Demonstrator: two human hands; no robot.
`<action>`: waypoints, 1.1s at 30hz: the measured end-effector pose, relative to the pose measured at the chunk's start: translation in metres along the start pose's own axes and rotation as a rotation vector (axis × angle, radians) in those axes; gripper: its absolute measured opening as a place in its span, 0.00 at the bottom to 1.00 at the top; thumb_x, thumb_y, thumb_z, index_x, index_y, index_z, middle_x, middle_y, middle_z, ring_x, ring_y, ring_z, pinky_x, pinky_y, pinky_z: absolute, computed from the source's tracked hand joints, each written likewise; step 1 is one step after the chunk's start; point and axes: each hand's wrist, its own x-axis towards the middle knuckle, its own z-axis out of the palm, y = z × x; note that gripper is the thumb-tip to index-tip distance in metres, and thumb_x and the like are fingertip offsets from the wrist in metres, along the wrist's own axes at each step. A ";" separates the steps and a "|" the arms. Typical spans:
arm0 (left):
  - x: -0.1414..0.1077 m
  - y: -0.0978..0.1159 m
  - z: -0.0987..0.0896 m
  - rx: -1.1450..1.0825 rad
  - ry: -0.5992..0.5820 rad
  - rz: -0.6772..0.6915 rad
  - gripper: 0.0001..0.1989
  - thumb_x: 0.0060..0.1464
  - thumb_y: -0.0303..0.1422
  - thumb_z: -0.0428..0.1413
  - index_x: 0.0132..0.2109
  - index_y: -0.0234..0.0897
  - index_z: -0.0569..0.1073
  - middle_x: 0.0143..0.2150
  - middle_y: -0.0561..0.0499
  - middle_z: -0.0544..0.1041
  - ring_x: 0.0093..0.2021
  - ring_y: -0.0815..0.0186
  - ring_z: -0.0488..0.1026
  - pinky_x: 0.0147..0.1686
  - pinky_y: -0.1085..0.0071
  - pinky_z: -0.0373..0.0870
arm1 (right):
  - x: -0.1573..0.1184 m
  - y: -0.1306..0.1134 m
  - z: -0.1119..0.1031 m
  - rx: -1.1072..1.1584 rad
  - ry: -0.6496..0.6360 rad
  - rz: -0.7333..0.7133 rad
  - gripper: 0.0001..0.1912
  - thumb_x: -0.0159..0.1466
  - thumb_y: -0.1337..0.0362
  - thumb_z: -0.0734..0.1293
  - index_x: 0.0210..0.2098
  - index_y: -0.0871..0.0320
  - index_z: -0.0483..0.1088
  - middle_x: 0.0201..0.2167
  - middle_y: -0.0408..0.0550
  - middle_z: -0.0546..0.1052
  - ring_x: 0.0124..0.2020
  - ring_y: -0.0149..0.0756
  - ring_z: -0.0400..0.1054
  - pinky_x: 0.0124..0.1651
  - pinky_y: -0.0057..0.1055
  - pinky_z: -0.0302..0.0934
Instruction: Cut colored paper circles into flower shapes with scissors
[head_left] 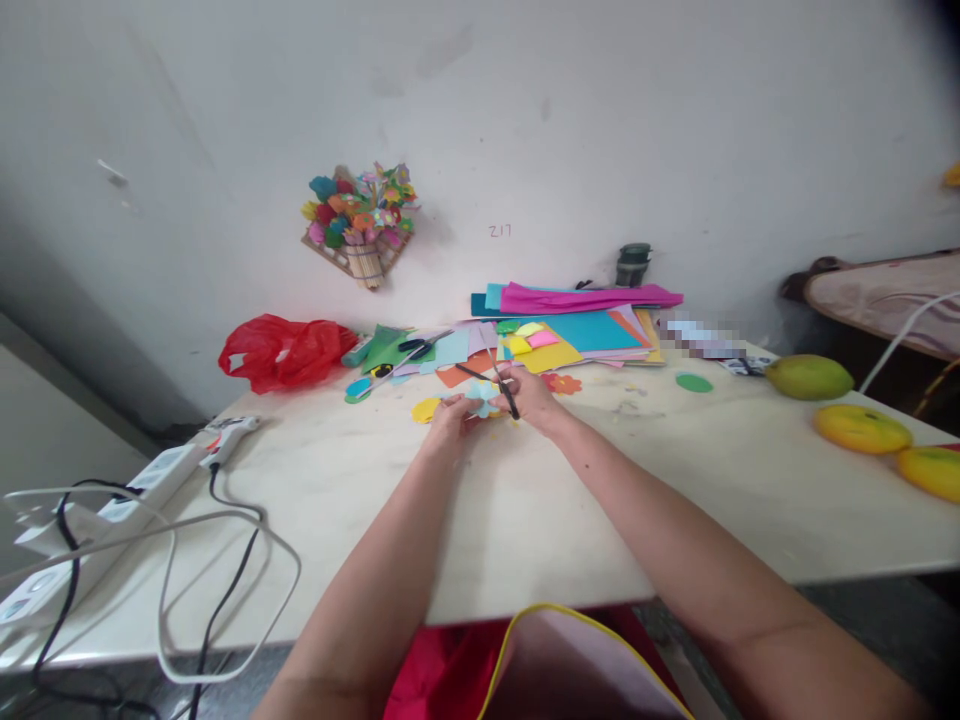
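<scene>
My left hand [450, 418] pinches the edge of a light blue paper flower [481, 396] over the table. Close on its right, my right hand [529, 398] has its fingers closed round a slim dark tool [508, 398] with two long spread prongs. Whether it is scissors or tweezers is too small to tell. Its fingertips are also by the flower's right side. A yellow paper piece [426, 410] lies just left of my left hand. An orange-red paper flower [562, 384] lies beyond my right hand. Black-handled scissors [424, 345] rest on papers behind.
Coloured paper sheets [592, 335] are stacked along the wall, with a red plastic bag [285, 350] to their left. A power strip [150, 485], glue gun [229, 438] and loose cables occupy the left. Yellow-green fruits [862, 428] and a green paper oval [694, 382] lie right.
</scene>
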 end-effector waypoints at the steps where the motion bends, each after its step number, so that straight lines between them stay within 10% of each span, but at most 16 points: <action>1: 0.000 0.001 -0.002 0.021 -0.025 -0.009 0.08 0.34 0.24 0.62 0.28 0.32 0.73 0.25 0.49 0.76 0.25 0.67 0.73 0.28 0.72 0.70 | -0.001 -0.001 -0.001 -0.015 -0.028 0.002 0.19 0.39 0.69 0.71 0.32 0.59 0.65 0.16 0.34 0.66 0.17 0.26 0.61 0.21 0.24 0.55; 17: -0.003 0.010 -0.011 0.233 -0.250 0.016 0.07 0.34 0.29 0.64 0.23 0.32 0.74 0.22 0.50 0.74 0.22 0.69 0.71 0.27 0.73 0.68 | -0.007 -0.009 -0.010 -0.001 -0.203 0.069 0.18 0.41 0.72 0.71 0.32 0.59 0.66 0.17 0.36 0.70 0.18 0.27 0.64 0.22 0.24 0.58; 24: -0.002 0.012 -0.006 0.033 -0.095 0.122 0.10 0.35 0.29 0.64 0.30 0.32 0.76 0.30 0.48 0.78 0.30 0.67 0.74 0.34 0.71 0.72 | -0.001 -0.001 -0.015 -0.037 -0.150 0.014 0.19 0.45 0.65 0.74 0.34 0.60 0.65 0.19 0.38 0.71 0.17 0.26 0.64 0.19 0.22 0.54; 33: -0.003 0.014 -0.003 -0.113 0.017 0.171 0.11 0.35 0.28 0.65 0.29 0.32 0.74 0.30 0.49 0.77 0.32 0.68 0.74 0.37 0.70 0.72 | -0.009 -0.001 -0.021 -0.129 -0.433 0.018 0.17 0.58 0.51 0.65 0.30 0.60 0.64 0.23 0.46 0.75 0.19 0.28 0.67 0.16 0.21 0.53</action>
